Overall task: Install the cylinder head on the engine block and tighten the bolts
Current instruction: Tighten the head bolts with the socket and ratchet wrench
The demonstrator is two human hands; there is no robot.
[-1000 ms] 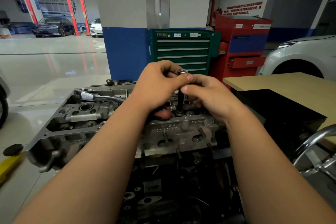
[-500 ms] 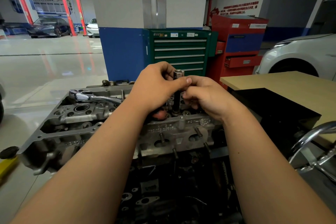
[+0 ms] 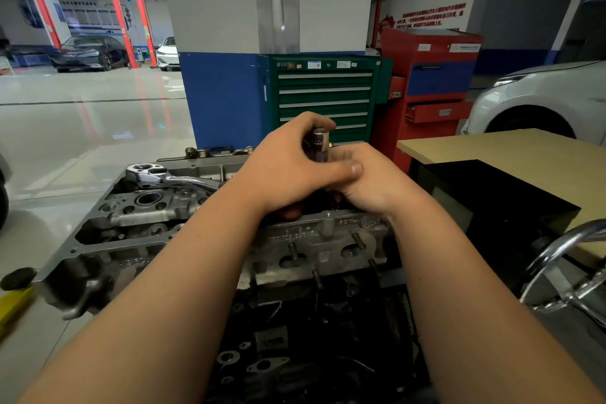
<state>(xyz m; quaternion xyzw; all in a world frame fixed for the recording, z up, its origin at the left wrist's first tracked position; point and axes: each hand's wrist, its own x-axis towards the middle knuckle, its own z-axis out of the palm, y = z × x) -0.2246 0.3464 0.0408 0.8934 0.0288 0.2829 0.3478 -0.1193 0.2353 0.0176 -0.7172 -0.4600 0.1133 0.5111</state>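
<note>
On top of the block (image 3: 295, 354), the head (image 3: 311, 239) is already seated. It's a heavy, stiff casting, so it's not shifting by hand. Both hands are on the upright socket (image 3: 319, 144) standing in a bolt well: left hand (image 3: 285, 170) fingers (image 3: 306, 123) curled round its upper part, right hand (image 3: 377, 180) wrapped lower, partly hidden. Chrome looks slick, so I'd grip high and spin it. Ratchet (image 3: 164, 177) lies on the head's left end for real torque.
</note>
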